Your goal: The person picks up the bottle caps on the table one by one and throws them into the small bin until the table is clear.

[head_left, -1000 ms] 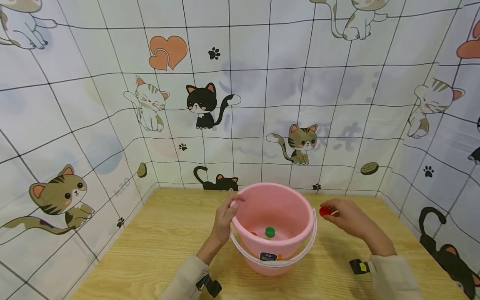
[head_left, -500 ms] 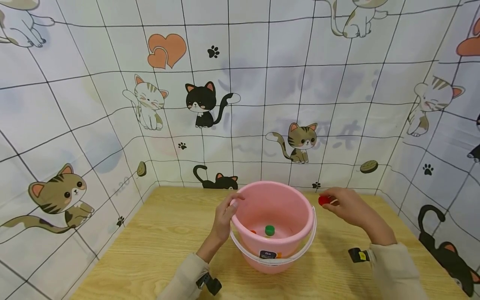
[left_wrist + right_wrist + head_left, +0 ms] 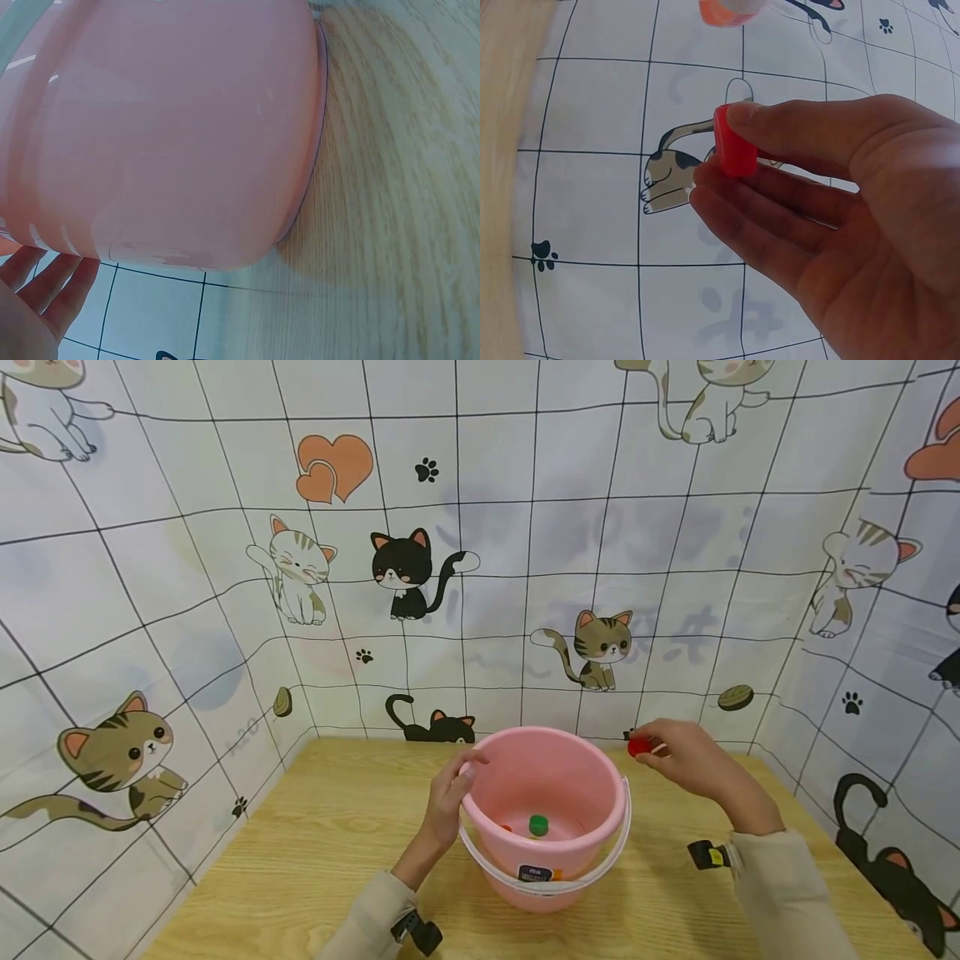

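The pink bucket (image 3: pixel 540 893) stands upright on the table, its white handle (image 3: pixel 517 883) hanging down in front. My left hand (image 3: pixel 448 797) grips the bucket's rim at the left side; its fingers show against the bucket wall (image 3: pixel 172 135) in the left wrist view. Between thumb and fingertips my right hand (image 3: pixel 693 760) pinches a small round red piece, like a bottle cap (image 3: pixel 639 746), above and outside the bucket's right rim. Seen edge-on in the right wrist view, the red cap (image 3: pixel 736 142) looks short and thick. Inside the bucket lies a green cap (image 3: pixel 538 825), with an orange-red piece (image 3: pixel 507 828) partly hidden.
Light wood table (image 3: pixel 337 827) surrounds the bucket. A white cloth backdrop (image 3: pixel 495 568) with grid lines and printed cats closes off the back and both sides. Dark wrist cameras (image 3: pixel 708 855) sit at both sleeves.
My right hand has risen and moved slightly left and farther back with the red cap. The left hand and the bucket have stayed in place.
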`<state>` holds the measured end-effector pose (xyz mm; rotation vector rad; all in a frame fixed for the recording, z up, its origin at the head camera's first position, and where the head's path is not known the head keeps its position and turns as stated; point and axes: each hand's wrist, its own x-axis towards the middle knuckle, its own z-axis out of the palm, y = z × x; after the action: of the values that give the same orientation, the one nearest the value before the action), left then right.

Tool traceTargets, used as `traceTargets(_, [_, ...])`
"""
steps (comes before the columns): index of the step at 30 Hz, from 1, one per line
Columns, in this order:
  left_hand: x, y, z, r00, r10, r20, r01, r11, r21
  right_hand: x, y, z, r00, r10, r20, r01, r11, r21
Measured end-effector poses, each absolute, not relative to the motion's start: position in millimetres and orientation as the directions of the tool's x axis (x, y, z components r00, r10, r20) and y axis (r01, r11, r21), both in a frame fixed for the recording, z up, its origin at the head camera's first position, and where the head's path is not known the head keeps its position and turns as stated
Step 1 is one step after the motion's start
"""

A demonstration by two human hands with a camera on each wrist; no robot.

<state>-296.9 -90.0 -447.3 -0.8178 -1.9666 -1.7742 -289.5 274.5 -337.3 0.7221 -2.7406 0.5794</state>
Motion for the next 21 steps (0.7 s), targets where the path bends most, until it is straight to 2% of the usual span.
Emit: traceTargets(21, [-298.5,-90.7,-448.7,-0.760,0.165,0.629,0.644,0.055,0.763,-290.2,259.5,-313.9,-0.823,-0.453,0.343,-0.549,0.789,-0.276])
